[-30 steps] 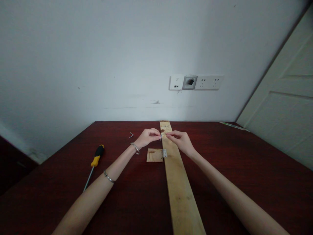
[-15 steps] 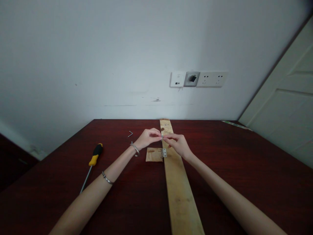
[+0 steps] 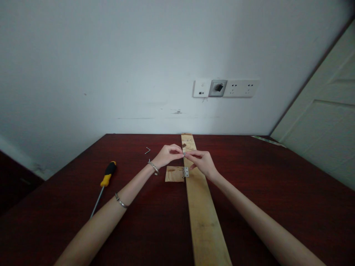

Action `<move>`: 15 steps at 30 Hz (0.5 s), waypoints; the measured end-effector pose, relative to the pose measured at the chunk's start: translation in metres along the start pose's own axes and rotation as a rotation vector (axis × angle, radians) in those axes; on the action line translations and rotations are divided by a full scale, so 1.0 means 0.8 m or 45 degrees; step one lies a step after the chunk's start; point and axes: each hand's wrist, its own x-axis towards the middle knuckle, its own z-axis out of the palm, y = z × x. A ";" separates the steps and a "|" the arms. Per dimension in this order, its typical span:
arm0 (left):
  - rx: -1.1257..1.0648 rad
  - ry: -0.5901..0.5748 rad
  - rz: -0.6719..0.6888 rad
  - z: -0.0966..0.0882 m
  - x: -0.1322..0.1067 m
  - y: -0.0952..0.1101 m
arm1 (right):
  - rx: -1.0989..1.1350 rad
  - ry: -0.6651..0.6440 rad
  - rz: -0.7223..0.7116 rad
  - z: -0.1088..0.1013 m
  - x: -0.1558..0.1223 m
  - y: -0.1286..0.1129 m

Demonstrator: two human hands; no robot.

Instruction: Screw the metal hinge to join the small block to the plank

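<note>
My left hand (image 3: 166,155) and my right hand (image 3: 203,161) meet above the far part of a long wooden board (image 3: 204,221). Both are closed in a pinch on a small silvery metal piece (image 3: 184,154), mostly covered by the fingertips; its kind is too small to make out. Just nearer to me, a metal hinge (image 3: 186,171) lies at the board's left edge. It sits where a short wooden block (image 3: 174,174) meets the board.
On the dark red table (image 3: 144,229), a screwdriver (image 3: 108,175) with a yellow and black handle lies at left. Several screws (image 3: 148,150) rest beyond my left wrist. A flat strip (image 3: 267,141) lies at far right. Sockets (image 3: 240,88) sit on the wall behind.
Hardly anything differs. Both hands keep their pinch at the same place over the board, and the whole view has shifted very slightly.
</note>
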 end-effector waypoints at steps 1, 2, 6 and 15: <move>-0.001 0.000 -0.004 0.000 0.000 -0.001 | 0.005 -0.005 0.015 0.000 0.000 0.000; -0.005 0.001 -0.009 0.000 0.001 -0.001 | 0.010 -0.010 0.030 -0.001 0.001 -0.001; -0.044 -0.006 -0.037 0.001 0.001 -0.003 | 0.022 -0.033 0.080 -0.002 0.001 -0.002; -0.011 -0.065 -0.079 -0.002 0.001 -0.003 | -0.023 -0.080 0.080 -0.010 0.004 0.006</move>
